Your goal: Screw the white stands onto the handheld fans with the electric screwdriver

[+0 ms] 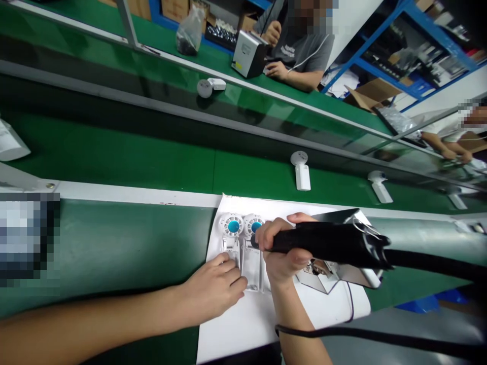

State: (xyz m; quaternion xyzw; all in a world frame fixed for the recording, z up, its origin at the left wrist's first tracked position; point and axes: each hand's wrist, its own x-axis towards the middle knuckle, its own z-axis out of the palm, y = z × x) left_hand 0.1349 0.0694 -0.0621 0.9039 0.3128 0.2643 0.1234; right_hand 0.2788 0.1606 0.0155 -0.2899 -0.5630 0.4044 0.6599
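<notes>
Two white plastic housings, each with a round blue-centred head, lie side by side on a white sheet [236,324]. My left hand [218,284] rests with bent fingers on the lower body of the left housing [232,225]; what its fingertips hold, if anything, is hidden. My right hand [279,243] is wrapped round a thick black tool [323,243] with a cable running off to the right. The tool's front end is at the hinge area of the right housing [251,268], whose round head is partly covered by my fingers.
A metal device [361,274] stands right of my right hand, partly behind the tool. Black cables cross the right side. Beyond the bench's white edge [137,195], white units [303,177] lie on a green belt [171,157]. Two people sit across; one is by a metal box [245,53].
</notes>
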